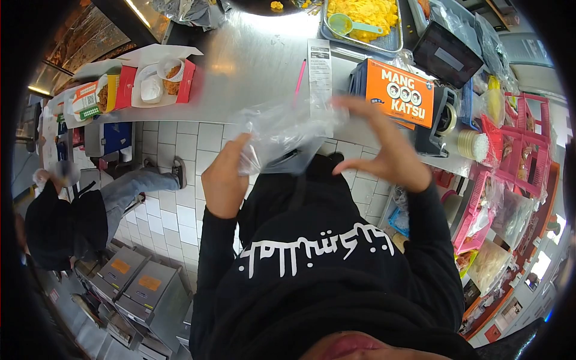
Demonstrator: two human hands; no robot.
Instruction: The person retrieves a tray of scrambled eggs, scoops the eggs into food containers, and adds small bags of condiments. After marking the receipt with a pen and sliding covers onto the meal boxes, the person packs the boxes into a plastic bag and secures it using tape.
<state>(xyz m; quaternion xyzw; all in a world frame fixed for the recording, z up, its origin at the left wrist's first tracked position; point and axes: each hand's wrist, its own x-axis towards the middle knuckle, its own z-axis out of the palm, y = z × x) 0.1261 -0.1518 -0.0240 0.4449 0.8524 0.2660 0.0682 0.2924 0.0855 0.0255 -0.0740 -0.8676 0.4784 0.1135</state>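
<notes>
A clear plastic bag (282, 135) hangs in front of my chest, over the front edge of the steel counter (240, 66). My left hand (227, 180) pinches the bag's left side between thumb and fingers. On the other side, my right hand (387, 147) has its thumb and fingers spread wide, with blurred fingertips close to the bag's right edge; whether they touch it I cannot tell. Behind the bag lie a long printed receipt (320, 69) and a pink pen (300, 77).
Open boxes of fried food (159, 84) line the counter's left. An orange printed box (401, 93) and a dark tablet (447, 54) stand right. A tray of yellow food (366, 18) sits behind, pink baskets (522, 129) far right. Another person (66, 222) stands at left.
</notes>
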